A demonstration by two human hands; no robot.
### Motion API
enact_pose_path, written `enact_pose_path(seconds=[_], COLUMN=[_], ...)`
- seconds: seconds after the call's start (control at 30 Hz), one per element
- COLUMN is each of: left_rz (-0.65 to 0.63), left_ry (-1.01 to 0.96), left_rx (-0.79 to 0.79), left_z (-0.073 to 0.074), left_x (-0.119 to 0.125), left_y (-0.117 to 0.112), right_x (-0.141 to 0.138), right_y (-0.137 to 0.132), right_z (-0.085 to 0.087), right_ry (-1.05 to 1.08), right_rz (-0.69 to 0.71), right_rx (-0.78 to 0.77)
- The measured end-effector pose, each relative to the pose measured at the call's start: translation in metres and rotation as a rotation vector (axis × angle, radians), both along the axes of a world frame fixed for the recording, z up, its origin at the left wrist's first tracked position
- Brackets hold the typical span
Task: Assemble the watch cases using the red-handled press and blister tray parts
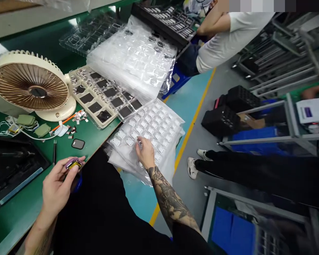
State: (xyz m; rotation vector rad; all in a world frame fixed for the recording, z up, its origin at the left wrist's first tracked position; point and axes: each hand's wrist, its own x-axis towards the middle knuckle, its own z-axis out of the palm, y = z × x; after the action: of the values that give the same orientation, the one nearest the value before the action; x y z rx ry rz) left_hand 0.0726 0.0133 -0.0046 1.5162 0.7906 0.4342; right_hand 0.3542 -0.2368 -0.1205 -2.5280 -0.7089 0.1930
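Looking: the head view pointed forward and down over a green desk (pixel 97 140), with both bare hands at its edge.

Left hand: the left hand (pixel 55 184) was raised just off the desk's front edge, its fingers (pixel 61 164) clenched around a small rectangular device (pixel 73 164) with a pink rim and a glinting gold-toned face.

Right hand: the tattooed right hand (pixel 145 153) lay over a stack of clear plastic trays (pixel 149 156), its fingers (pixel 140 143) touching white square pieces (pixel 130 141) set in rows. I could not tell whether they gripped one.

Desk: a black-and-cream tray of dark panels (pixel 101 95) sat beside a cream desk fan (pixel 29 85). Near the left hand lay tweezers (pixel 54 152) and a dark rounded panel (pixel 78 143). Clear tray stacks (pixel 130 58) rose behind.

Floor: a seated co-worker in a white T-shirt (pixel 228 42) was at the far end. Legs in black trousers and white sneakers (pixel 191 168) stretched across grey floor (pixel 191 187), near black crates (pixel 220 120) and a blue bin (pixel 255 140).
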Motion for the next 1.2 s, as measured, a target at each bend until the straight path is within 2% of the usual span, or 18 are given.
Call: enact_pose_path(seconds=[0.1,0.17,0.33,0.4,0.53,0.73,0.83,0.9,0.97,1.1,1.13,1.2], left_rz=[-0.008,0.048,0.198,0.231,0.243,0.218,0.2,0.187,0.17,0.151,0.151,0.156], left_ry=[0.041,0.055,-0.035,-0.096,-0.176,-0.199,-0.186,-0.162,-0.132,-0.099,-0.097,-0.098], left_rx=[0.282,0.328,-0.067,-0.157,-0.224,-0.323,-0.335,-0.308,-0.25,-0.135,-0.126,-0.137], left_z=[-0.004,-0.007,-0.005,-0.003,-0.002,-0.009,-0.017,-0.025,-0.035,-0.054,-0.058,-0.066], left_x=[0.0,0.001,0.003,0.004,0.004,0.005,0.006,0.006,0.005,-0.001,-0.003,-0.007], left_y=[0.002,0.002,0.003,0.003,0.005,0.001,-0.005,-0.008,-0.011,-0.013,-0.013,-0.012], right_x=[0.028,0.038,0.054,0.06,0.067,0.064,0.067,0.072,0.08,0.106,0.115,0.139], right_y=[0.001,0.011,0.028,0.028,0.024,0.007,-0.001,-0.003,0.003,0.035,0.045,0.064], right_z=[-0.007,-0.01,-0.007,-0.006,-0.009,-0.016,-0.01,0.004,0.027,0.092,0.108,0.135], right_ry=[0.008,0.02,0.055,0.056,0.037,-0.062,-0.103,-0.147,-0.214,-0.478,-0.553,-0.645], right_rz=[-0.012,0.019,0.096,0.116,0.14,-0.019,-0.021,-0.024,-0.043,-0.011,0.006,0.009], right_rx=[-0.111,-0.172,-0.275,-0.284,-0.249,-0.126,-0.083,-0.05,0.012,0.214,0.232,0.169])
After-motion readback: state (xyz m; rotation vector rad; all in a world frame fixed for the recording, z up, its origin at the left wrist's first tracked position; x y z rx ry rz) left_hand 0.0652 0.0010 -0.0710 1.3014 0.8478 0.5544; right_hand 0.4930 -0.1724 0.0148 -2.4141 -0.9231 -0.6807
